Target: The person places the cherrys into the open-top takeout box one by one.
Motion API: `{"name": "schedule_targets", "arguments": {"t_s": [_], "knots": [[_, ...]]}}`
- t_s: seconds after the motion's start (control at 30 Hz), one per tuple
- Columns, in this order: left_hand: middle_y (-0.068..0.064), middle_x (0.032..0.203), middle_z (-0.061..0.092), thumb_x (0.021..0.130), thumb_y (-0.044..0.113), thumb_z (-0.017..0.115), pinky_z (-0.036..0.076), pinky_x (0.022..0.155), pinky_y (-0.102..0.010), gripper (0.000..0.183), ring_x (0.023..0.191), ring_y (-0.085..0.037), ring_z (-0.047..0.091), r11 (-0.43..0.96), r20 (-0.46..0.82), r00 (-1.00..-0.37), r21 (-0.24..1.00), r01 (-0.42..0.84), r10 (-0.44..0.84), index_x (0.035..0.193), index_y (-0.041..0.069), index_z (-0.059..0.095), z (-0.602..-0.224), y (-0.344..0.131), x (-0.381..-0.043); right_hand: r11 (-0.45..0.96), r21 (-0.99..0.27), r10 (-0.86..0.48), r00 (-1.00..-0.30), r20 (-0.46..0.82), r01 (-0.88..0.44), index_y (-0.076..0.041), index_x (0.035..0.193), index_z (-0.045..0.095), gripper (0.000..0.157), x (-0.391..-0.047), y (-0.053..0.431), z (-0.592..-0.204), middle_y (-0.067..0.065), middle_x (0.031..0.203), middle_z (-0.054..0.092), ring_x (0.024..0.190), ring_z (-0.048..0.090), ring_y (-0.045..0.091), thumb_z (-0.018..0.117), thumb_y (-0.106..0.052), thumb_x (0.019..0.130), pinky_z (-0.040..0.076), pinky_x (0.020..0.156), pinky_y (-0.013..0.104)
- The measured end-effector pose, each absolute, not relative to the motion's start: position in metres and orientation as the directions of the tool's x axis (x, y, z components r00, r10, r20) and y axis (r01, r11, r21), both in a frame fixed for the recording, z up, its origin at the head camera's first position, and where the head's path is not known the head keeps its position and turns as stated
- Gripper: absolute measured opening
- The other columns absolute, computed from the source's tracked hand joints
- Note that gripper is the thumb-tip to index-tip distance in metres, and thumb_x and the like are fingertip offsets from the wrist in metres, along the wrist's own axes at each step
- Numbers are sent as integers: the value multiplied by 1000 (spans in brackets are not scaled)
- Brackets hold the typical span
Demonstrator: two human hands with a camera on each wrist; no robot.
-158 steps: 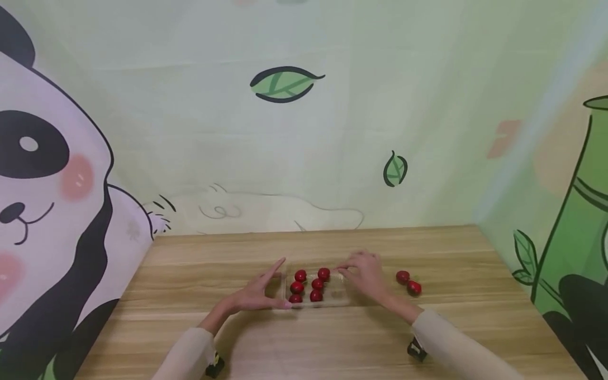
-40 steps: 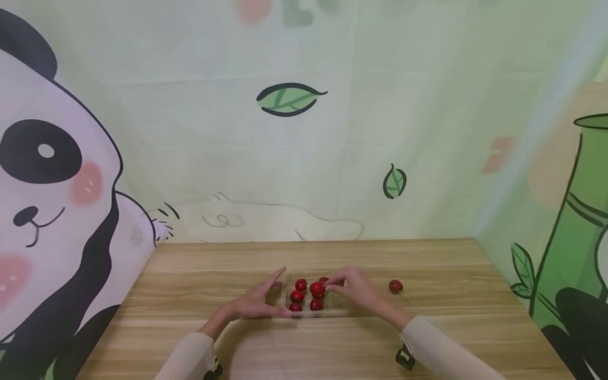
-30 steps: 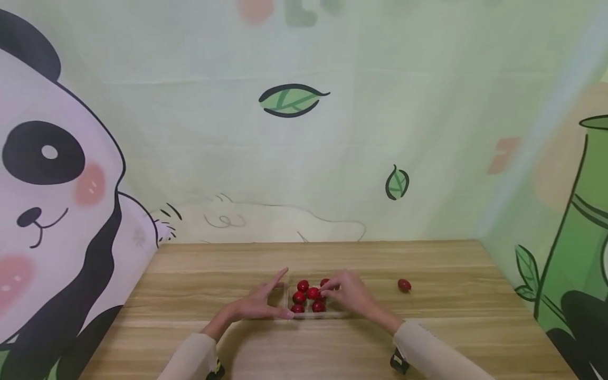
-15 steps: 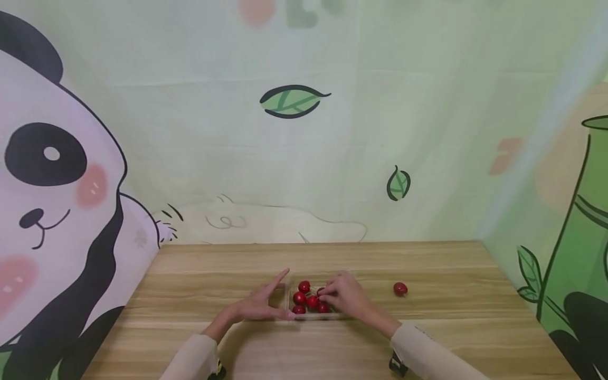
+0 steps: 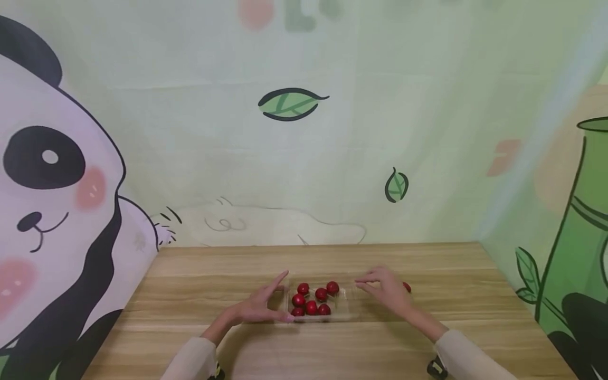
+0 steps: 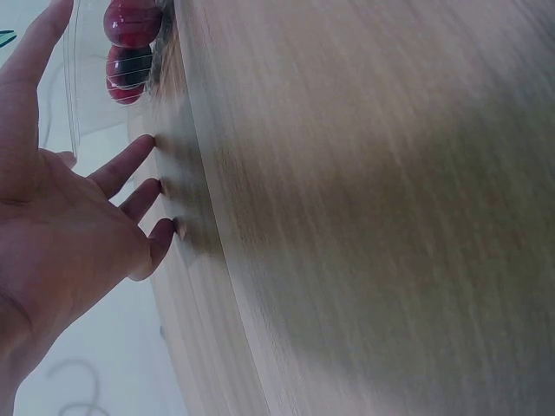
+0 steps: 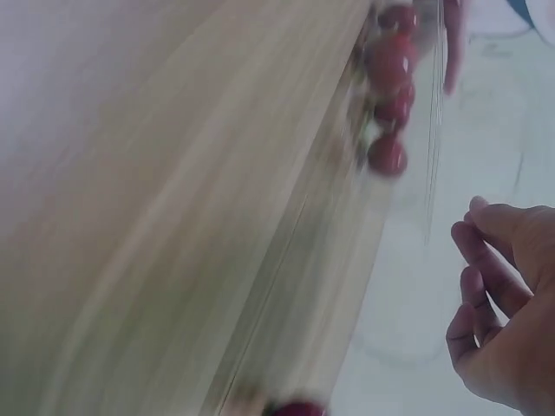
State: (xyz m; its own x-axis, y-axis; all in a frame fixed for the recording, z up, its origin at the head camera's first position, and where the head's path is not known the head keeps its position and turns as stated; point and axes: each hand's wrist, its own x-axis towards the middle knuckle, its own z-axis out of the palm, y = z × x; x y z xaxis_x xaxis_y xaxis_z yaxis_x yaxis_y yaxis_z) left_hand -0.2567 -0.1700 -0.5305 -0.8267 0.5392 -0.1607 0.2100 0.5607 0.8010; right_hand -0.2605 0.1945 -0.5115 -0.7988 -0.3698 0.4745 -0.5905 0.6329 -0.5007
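A clear plastic box [image 5: 352, 311] on the table holds several glossy red cherries [image 5: 311, 307], mostly in its left and middle parts. My left hand [image 5: 258, 306] rests at the box's left end, thumb and forefinger spread along its corners. In the left wrist view the other fingers [image 6: 126, 169] reach down to the tabletop. My right hand [image 5: 387, 290] hovers just past the box's right end, thumb and forefinger tips close together with nothing between them. One loose cherry [image 5: 407, 287] lies on the table, partly hidden behind the right hand.
Both hands work on a wood-grain table [image 5: 214, 348]. Behind it hangs a pale green backdrop [image 5: 190, 132] with a printed panda [image 5: 90, 142] on the left and bamboo [image 5: 581, 211] on the right.
Of two loose cherries, one was carried by the right hand into the box and let go there. That hand has since moved right, off the box. The left hand stays put.
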Motion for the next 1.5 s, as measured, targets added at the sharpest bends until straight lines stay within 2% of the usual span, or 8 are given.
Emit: {"name": "schedule_targets", "arguments": {"t_s": [0.33,0.67,0.77,0.97,1.1,1.2,1.37,1.5], "knots": [[-16,159,44,81,52,81,18,118,-76,119,152,-48,25,558,-162,-824,803,210,543,166,21,5,-533,-170,-260,757,-492,-243,-885,398,-430,-8,93,83,7,-253,273,-508,0,90,78,83,64,17,79,-11,88,53,73,30],[-18,159,43,83,52,80,17,118,-77,117,153,-49,23,544,-162,-824,816,198,543,166,23,4,-536,-170,-259,780,-562,-129,-949,287,-276,-1,92,80,15,-250,298,-531,13,89,79,72,67,13,82,-15,85,52,64,20],[-21,157,43,83,51,80,17,115,-80,116,151,-53,24,534,-145,-824,819,210,548,166,20,5,-535,-170,-259,787,-574,-102,-966,239,-225,-2,95,79,17,-249,300,-536,14,93,79,77,68,16,81,-16,87,56,68,26],[-17,158,43,83,53,79,18,117,-77,116,153,-49,23,549,-165,-824,812,198,542,166,23,5,-532,-170,-258,794,-579,-88,-978,190,-184,-2,99,78,15,-251,299,-541,18,98,78,89,74,29,76,-15,90,61,82,47],[-14,160,42,83,53,79,18,118,-76,116,154,-47,22,552,-183,-818,813,186,545,166,23,4,-530,-170,-259,787,-590,-83,-979,185,-178,-4,99,79,13,-253,299,-544,18,99,78,94,74,34,75,-14,91,60,86,52],[-15,160,42,83,53,79,18,118,-77,116,154,-48,22,552,-184,-816,813,187,547,166,23,4,-529,-170,-260,769,-606,-94,-974,208,-203,-4,97,79,10,-255,299,-546,17,97,79,92,74,33,75,-10,90,60,84,48],[-14,160,41,83,52,80,17,118,-77,116,154,-47,21,550,-192,-817,817,174,544,166,24,4,-531,-171,-259,739,-626,-122,-963,238,-249,-2,94,79,7,-258,299,-550,15,94,79,86,74,29,77,-5,88,59,76,28],[-15,159,42,83,52,80,18,118,-76,116,154,-46,22,558,-182,-820,808,190,543,166,22,4,-531,-171,-259,730,-636,-125,-964,233,-248,-1,96,79,8,-259,299,-552,16,95,79,88,75,31,76,-6,90,60,78,30]]}}
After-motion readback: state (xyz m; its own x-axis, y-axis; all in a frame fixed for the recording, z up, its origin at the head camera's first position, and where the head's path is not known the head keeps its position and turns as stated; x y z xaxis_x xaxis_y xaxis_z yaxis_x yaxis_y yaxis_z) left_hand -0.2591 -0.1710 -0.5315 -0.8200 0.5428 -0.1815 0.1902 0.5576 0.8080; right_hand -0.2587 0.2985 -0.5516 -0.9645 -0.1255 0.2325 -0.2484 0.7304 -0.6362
